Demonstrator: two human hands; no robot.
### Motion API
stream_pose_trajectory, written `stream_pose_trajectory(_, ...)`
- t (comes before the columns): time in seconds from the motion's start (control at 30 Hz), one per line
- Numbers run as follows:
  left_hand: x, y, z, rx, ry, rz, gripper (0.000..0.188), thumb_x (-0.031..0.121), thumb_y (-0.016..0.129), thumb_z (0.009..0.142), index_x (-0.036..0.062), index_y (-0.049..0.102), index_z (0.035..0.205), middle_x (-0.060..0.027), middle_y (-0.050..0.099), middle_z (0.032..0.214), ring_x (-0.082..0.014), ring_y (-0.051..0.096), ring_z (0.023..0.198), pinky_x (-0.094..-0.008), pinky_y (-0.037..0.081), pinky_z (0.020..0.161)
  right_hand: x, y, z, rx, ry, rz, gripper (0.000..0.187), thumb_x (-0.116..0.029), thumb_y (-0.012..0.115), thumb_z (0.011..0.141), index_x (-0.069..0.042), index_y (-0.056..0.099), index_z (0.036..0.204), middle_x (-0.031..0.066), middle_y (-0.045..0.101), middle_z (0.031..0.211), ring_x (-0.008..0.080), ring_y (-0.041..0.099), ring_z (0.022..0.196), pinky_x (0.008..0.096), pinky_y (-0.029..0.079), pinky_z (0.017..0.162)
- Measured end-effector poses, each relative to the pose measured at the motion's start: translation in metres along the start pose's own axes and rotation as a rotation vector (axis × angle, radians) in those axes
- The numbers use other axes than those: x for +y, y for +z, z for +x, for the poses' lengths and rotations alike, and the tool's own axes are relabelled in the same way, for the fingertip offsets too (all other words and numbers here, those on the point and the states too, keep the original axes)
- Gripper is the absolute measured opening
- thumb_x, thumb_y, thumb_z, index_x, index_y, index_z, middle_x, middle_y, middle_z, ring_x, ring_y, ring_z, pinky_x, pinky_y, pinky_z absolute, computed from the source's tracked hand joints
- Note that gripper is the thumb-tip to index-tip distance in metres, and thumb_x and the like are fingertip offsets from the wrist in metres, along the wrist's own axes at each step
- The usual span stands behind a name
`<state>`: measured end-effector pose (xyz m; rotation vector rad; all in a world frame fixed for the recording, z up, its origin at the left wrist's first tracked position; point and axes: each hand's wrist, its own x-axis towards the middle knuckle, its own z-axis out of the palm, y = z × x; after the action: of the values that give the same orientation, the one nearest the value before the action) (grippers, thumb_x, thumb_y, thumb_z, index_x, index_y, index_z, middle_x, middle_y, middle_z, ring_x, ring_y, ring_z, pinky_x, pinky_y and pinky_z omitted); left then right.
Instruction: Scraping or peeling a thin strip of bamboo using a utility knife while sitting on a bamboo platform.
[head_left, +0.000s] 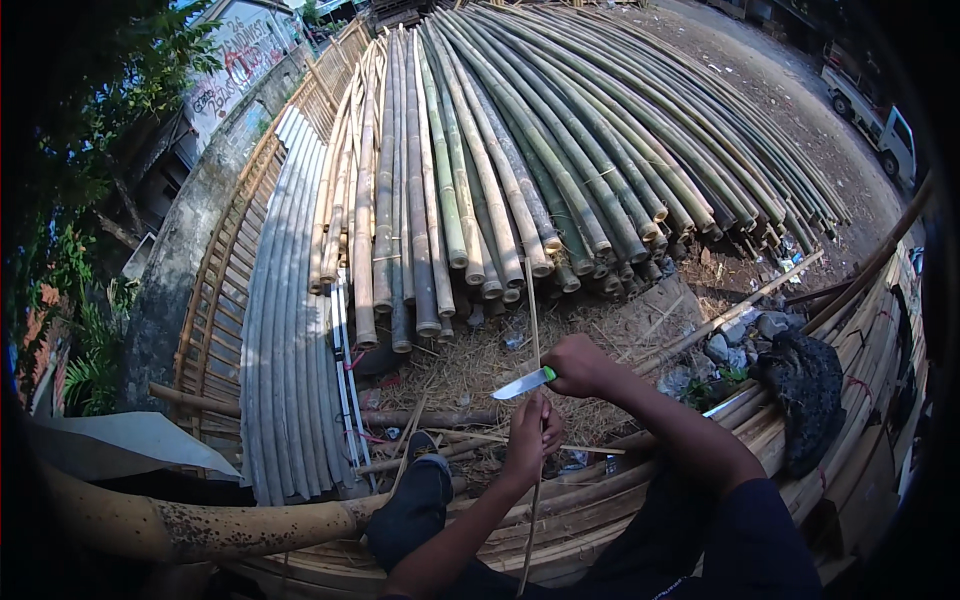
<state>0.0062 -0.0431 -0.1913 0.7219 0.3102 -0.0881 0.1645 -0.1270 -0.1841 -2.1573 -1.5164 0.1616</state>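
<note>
Gripping with curled fingers, right hand [580,366] is holding knife [519,385]; left hand [531,432], bamboo strip [533,318]. Graffiti [245,62] is showing at 10:30.

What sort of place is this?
Probably an outdoor bamboo yard: long poles lie stacked, the right hand holds a knife near a thin strip, and a truck stands beyond.

- Two bare hands [580,366] showed.
- One knife [520,385] showed.
- One held strip [533,315] showed.
- One shoe [428,450] showed.
- One white truck [898,147] stood.
- Bamboo poles [465,185] were too many to count.
</note>
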Motion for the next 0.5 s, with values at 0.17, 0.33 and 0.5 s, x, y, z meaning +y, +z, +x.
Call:
stream_pose_trajectory(0.17,-0.011,0.004,-0.009,0.107,-0.014,0.094,0.036,0.041,0.03,0.1,0.0119,0.033,0.079,0.0019,0.03,0.053,-0.0055,0.024,0.039,-0.0204,0.021,0.034,0.018,-0.014,0.016,0.043,0.343,-0.204,0.018,-0.023,0.059,0.067,-0.007,0.067,0.07,0.0172,0.062,0.067,0.0364,0.062,0.067,0.0476,0.05,0.064)
stream_pose_trajectory(0.33,-0.013,0.034,-0.031,0.024,0.015,0.355,0.035,0.039,0.033,0.1,0.0101,0.034,0.079,0.0014,0.03,0.052,-0.0061,0.024,0.039,-0.0196,0.022,0.034,0.066,-0.033,0.012,0.362,0.872,-0.186,0.024,-0.025,0.058,0.073,-0.003,0.067,0.072,0.0212,0.064,0.076,0.0383,0.064,0.075,0.0464,0.051,0.069)
stream_pose_trajectory(0.5,-0.008,0.029,-0.035,-0.148,-0.18,0.08,0.03,0.033,0.034,0.101,0.0098,0.036,0.082,0.0031,0.029,0.054,-0.0046,0.025,0.039,-0.0185,0.023,0.033,0.089,-0.081,-0.021,0.555,0.851,-0.075,0.028,-0.027,0.059,0.076,0.001,0.065,0.072,0.0228,0.062,0.073,0.0394,0.061,0.071,0.0468,0.049,0.066)
